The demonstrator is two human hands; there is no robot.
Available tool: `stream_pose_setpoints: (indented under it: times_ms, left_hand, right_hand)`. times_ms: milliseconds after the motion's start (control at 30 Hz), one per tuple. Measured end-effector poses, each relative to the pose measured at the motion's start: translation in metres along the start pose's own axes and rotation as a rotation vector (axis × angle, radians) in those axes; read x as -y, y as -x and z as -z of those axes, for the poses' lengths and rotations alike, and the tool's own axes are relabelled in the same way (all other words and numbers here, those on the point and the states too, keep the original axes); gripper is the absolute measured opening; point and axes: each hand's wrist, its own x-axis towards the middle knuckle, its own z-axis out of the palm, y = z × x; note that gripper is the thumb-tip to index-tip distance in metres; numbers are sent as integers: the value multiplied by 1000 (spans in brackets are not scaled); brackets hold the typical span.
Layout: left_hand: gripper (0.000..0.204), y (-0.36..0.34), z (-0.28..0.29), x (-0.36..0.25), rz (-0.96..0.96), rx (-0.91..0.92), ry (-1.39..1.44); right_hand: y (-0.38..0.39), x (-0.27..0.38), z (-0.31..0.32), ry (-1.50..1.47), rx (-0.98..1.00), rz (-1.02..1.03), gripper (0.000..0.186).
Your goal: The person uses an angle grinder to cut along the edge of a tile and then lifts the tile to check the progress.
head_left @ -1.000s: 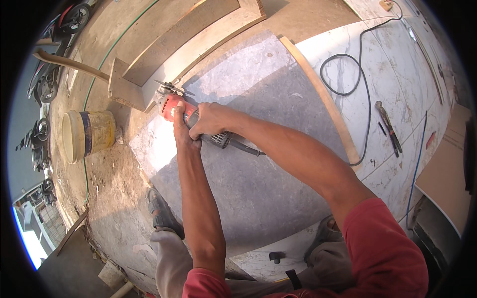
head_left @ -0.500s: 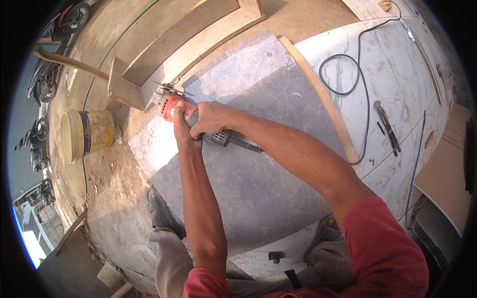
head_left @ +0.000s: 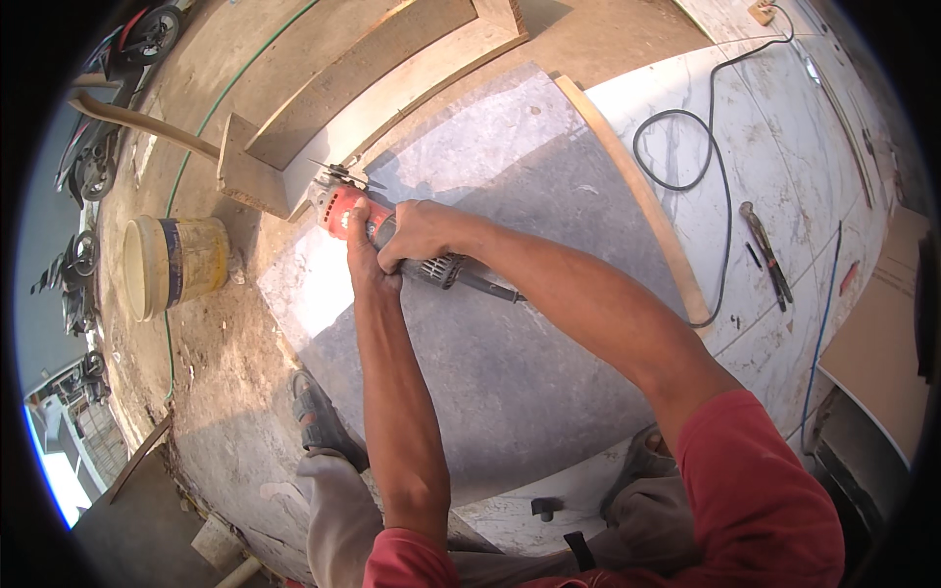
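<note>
Both my hands are closed round a red and black angle grinder [head_left: 339, 213]. My left hand [head_left: 365, 257] grips it near its red head, thumb along the top. Behind it, my right hand [head_left: 420, 231] wraps the dark body. The thin cutting disc [head_left: 345, 173] sits at the far end, over the far left edge of a large grey tile [head_left: 510, 363]. Whether the disc touches the tile cannot be made out. A dark cord leaves the grinder's rear below my right forearm.
A wooden frame [head_left: 257, 169] lies just beyond the disc. To the left stands a dirty white bucket [head_left: 201, 257]. A curved wooden strip [head_left: 642, 196] runs along the tile's right side. Pliers [head_left: 767, 257] and a black cable [head_left: 723, 196] lie on the white marbled tiles [head_left: 784, 147].
The whole view has shifted very slightly. My hands and the grinder keep the same place against the grey tile.
</note>
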Motion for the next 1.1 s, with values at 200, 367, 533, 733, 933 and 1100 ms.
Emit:
stream_pose_setpoints:
  times_ms: [200,367,533,733,933,1100]
  left_hand:
    - [29,3,0,-1,-16,38,-46]
    - [28,2,0,-3,-3,26,-53]
    - [28,-5,5,-2,22,32,-41]
    - [28,-3,2,-2,31,60,-22]
    - [28,0,4,-3,-7,55,-47]
    - [30,-1,1,1,-23,30,-24]
  right_hand:
    - [-2,-7,-11,32,-142,14,70]
    - [2,-2,-8,-9,-74,-17,72]
    - [0,-3,-9,-21,-129,22,65]
    - [-1,-1,-4,-18,-46,-4,69]
    - [4,1,-8,6,-95,2,80]
    - [-2,-6,-8,18,-101,-1,79]
